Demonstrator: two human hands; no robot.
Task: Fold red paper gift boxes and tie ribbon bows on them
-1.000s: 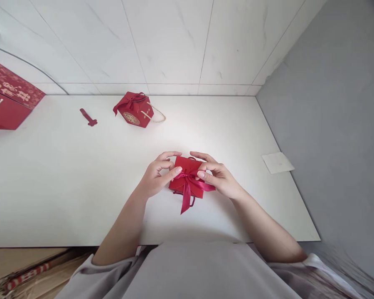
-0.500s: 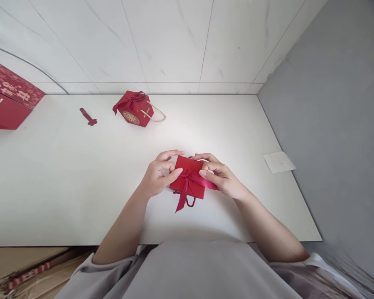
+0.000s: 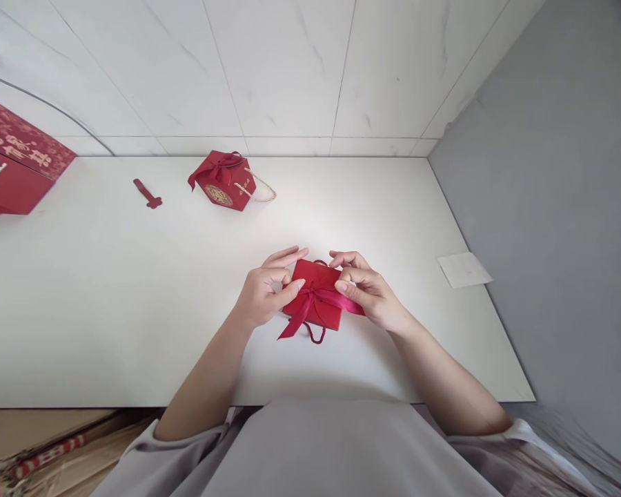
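A small red box (image 3: 322,314) lies on the white table in front of me, with a pinkish-red ribbon (image 3: 312,295) tied in a knot on its top. Dark red cord handles (image 3: 318,338) stick out at its near and far sides. At the box's left edge, my left hand (image 3: 267,290) pinches with thumb and index finger by the ribbon's left loop, its other fingers stretched out. On the right, my right hand (image 3: 367,288) has its thumb and finger closed on the ribbon's right part. One ribbon tail hangs toward me over the near left edge.
A red hexagonal box (image 3: 230,181) with a bow and gold cord handle stands near the wall. Left of it lies a small dark red strip (image 3: 148,194). A large red box (image 3: 18,162) sits at the far left. White paper (image 3: 464,270) lies at the table's right edge.
The near ribbon tail has swung to the left. The fingers of my left hand have stretched out a little more, and my right hand has shifted slightly right.
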